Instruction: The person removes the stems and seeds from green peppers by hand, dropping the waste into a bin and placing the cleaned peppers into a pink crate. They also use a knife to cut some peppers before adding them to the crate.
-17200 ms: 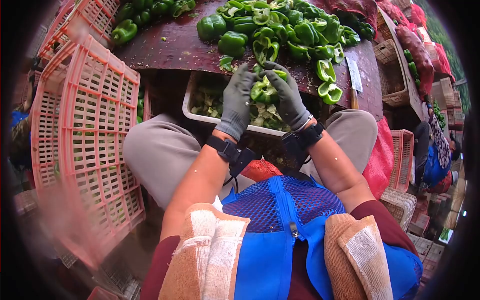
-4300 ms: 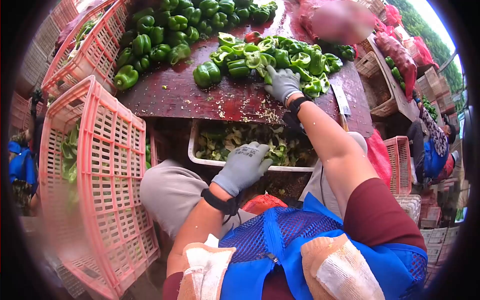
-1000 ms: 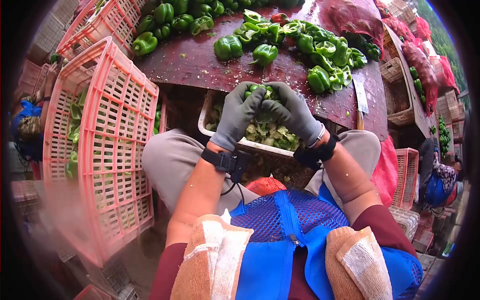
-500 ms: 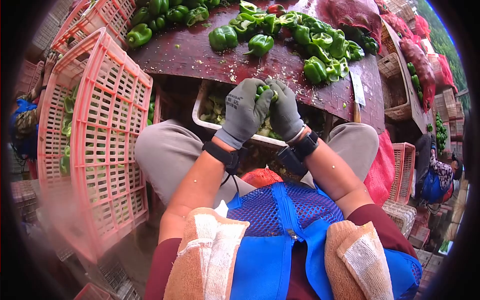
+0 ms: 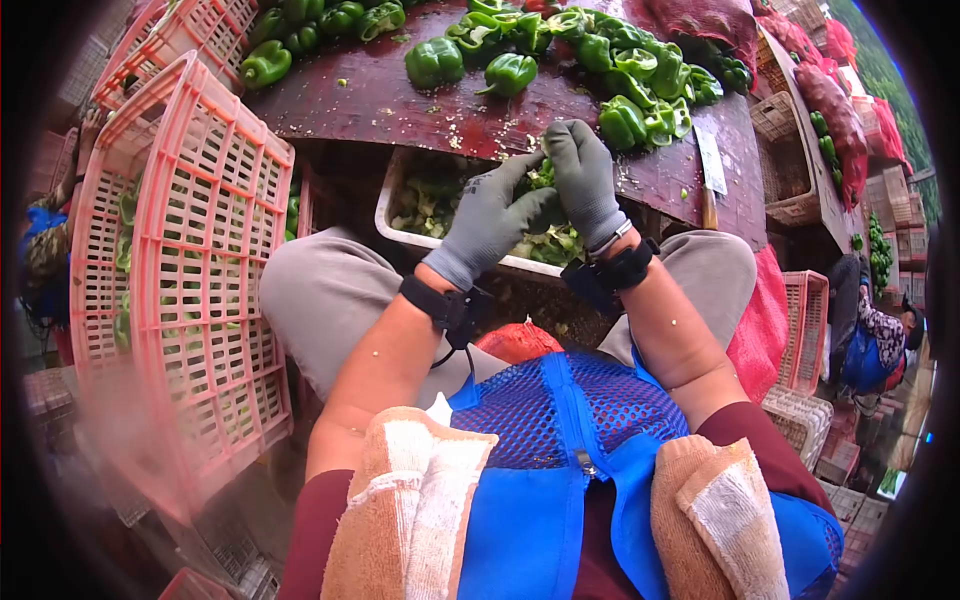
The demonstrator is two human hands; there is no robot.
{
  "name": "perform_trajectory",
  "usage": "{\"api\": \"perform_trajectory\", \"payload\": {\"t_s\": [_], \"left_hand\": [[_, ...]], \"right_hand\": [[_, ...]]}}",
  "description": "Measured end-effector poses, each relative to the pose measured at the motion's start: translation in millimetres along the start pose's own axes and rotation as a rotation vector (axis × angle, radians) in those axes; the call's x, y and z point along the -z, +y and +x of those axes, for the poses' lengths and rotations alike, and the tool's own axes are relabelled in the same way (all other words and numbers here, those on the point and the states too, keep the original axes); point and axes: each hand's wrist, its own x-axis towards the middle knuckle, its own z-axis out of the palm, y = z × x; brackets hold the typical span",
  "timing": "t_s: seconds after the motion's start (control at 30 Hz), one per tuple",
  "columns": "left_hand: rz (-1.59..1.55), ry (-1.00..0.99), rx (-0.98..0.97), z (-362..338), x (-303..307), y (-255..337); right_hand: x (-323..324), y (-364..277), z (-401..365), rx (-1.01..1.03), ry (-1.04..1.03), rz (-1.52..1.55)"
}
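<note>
Both my hands wear grey gloves and work close together over a white-rimmed tray (image 5: 385,215) of green pepper scraps. My left hand (image 5: 490,215) curls its fingers and thumb round a green pepper piece (image 5: 543,175), which the gloves partly cover. Just right of it and higher, my right hand (image 5: 582,175) is closed, its fingertips near the table edge; whatever it pinches is hidden. Beyond them on the dark red table (image 5: 380,105) lie a whole green pepper (image 5: 434,63), another pepper (image 5: 509,74) and a heap of cut peppers (image 5: 640,65).
A knife (image 5: 710,165) lies at the table's right side. To my left stands a tall pink crate (image 5: 210,270) with peppers inside. Red mesh sacks (image 5: 835,115) and more crates (image 5: 800,330) line the right, where another person (image 5: 870,345) sits. A person's sleeve (image 5: 50,250) shows far left.
My hands have moved slightly apart. The right hand has risen toward the table edge, and the left hand's thumb has separated from its fingers. The whole view has shifted slightly.
</note>
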Motion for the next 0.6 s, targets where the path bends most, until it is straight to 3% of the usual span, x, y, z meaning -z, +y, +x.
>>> {"api": "perform_trajectory", "payload": {"t_s": [0.13,0.23,0.27,0.37,0.4,0.5,0.57,0.6], "left_hand": [[-0.284,0.16,0.111,-7.1,-19.5,-15.3],[-0.46,0.419,0.22,5.8,-22.3,-57.0],[-0.516,0.417,0.184,7.5,-21.0,-52.9],[-0.716,0.399,0.233,9.5,-14.9,-37.4],[-0.784,0.389,0.265,13.2,-8.6,-32.3],[-1.073,0.29,0.176,10.2,6.3,-30.5],[-1.112,0.339,0.185,10.5,11.9,-25.9],[-1.114,0.337,0.161,8.9,13.2,-20.0]], "right_hand": [[-8.0,4.6,-3.4,-0.053,0.015,-0.011],[-19.2,-13.9,-21.6,0.112,-0.07,-0.129],[-23.6,-20.4,-27.1,0.23,-0.082,-0.164],[-18.4,-2.9,-9.7,-0.012,-0.082,0.175],[-8.4,-3.8,-1.7,-0.099,-0.169,0.271],[5.2,-17.1,18.2,-0.316,-0.274,0.514],[8.3,-41.8,30.4,-0.294,-0.373,0.441],[4.6,-43.8,34.9,-0.191,-0.403,0.347]]}}
